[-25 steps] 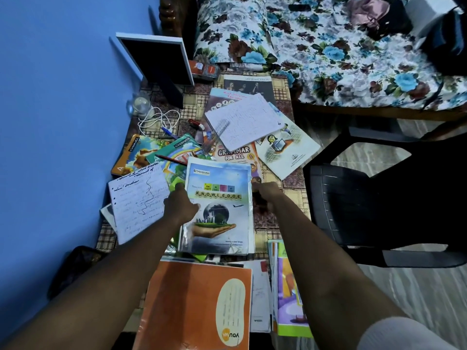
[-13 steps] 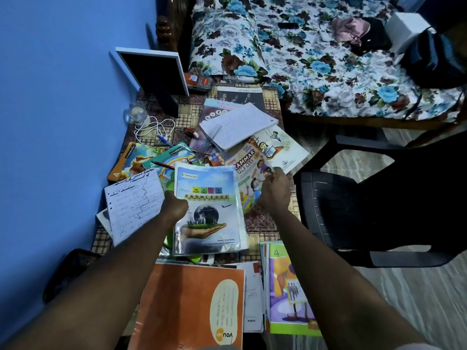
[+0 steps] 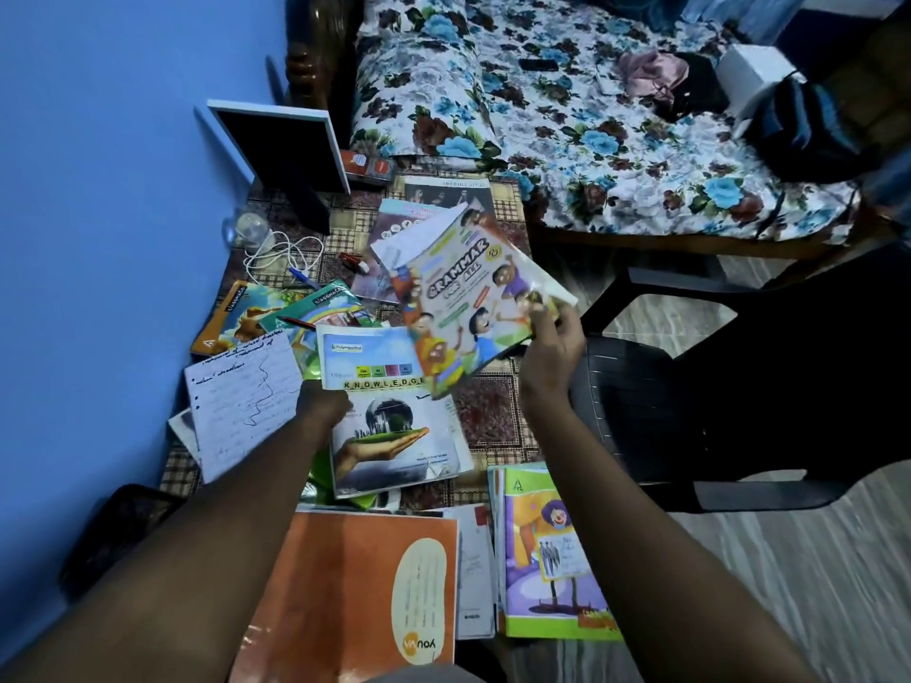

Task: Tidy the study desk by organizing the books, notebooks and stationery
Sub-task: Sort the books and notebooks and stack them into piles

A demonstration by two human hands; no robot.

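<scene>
Grammar book, center of frame, lifted off the desk & tilted, its lower edge overlapping the Knowledge book. Right hand pinches its right edge, fingers closed on the cover. Left hand presses on the Knowledge book's left edge, center-left; can't tell if it's gripping or just resting. Handwritten sheet just left of that hand. Orange notebook bottom center, purple-green book to its right. Black chair at right.

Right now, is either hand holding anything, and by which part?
The right hand holds the Grammar book lifted off the desk, pinched at its right-hand corner. The left hand rests on the Knowledge book's left edge; a grip cannot be told.
</scene>
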